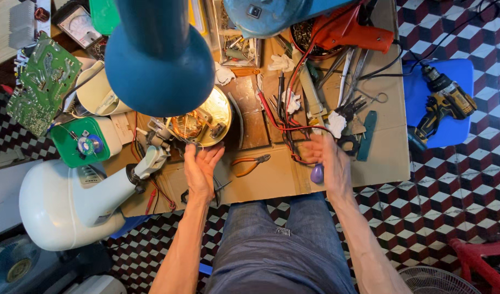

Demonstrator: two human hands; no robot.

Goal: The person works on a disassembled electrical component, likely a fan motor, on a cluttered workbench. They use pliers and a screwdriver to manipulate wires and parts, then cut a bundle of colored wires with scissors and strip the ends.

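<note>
Nearest the camera, the person's denim-clad lap sits below the edge of a cardboard-covered work surface. The left hand lies palm up with fingers loosely spread, its fingertips at the rim of an opened fan motor with copper windings and a brass-coloured housing. The right hand rests at the cardboard's near edge, fingers extended and relaxed; a small purple rounded object sits at its thumb side, and whether it is gripped cannot be determined. Between the hands lie orange-handled pliers. Red and black wires run from the right hand toward the motor area. To the left, a white fan base leans against the motor assembly, beside a green-topped component and a green circuit board. Farther away are scissors, an orange glue gun, and a yellow cordless drill on a blue stool. A large blue lamp shade overhangs the far side.
</note>
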